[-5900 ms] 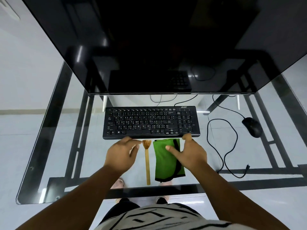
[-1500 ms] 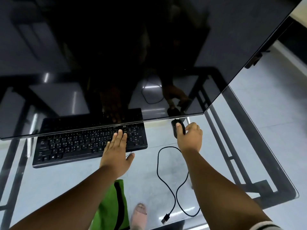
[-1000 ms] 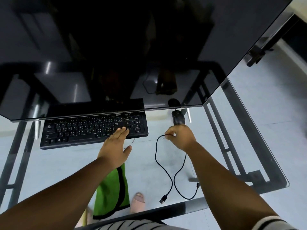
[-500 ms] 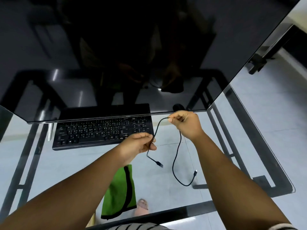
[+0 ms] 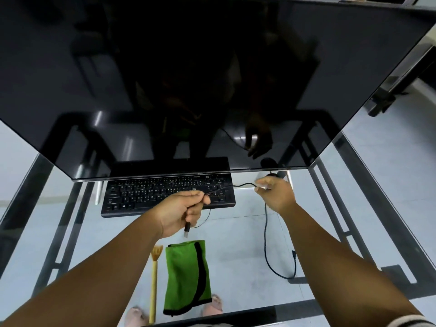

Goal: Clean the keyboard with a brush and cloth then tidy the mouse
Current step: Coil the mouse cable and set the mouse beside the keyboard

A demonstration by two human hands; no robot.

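Both forearms reach forward over the glass table (image 5: 259, 234) from the near edge, converging toward the keyboard. The left hand (image 5: 181, 212) is raised above the table with its fingers curled shut around the mouse cable (image 5: 265, 239), thumb side up; the USB plug (image 5: 186, 228) hangs down out of the bottom of that fist, pointing toward the table. The right hand (image 5: 274, 193) is held further right and a little further from the person, its fingertips pinched on the same cable, knuckles turned upward. Between the two hands the cable runs in a shallow, nearly level line across the right end of the keyboard (image 5: 151, 195). Below the right hand the rest of the cable drops toward the table and curls into a loop at the right. The mouse (image 5: 273, 175) lies just beyond the right hand, mostly hidden under the lower edge of the monitor (image 5: 212, 79), so its heading cannot be told. The keyboard lies with its long axis left to right, its far rows tucked under the monitor. Nearer the person, the brush (image 5: 154, 277) lies lengthwise front to back with its bristles pointing toward the keyboard, and the folded green cloth (image 5: 184, 274) lies just to its right, also long front to back.
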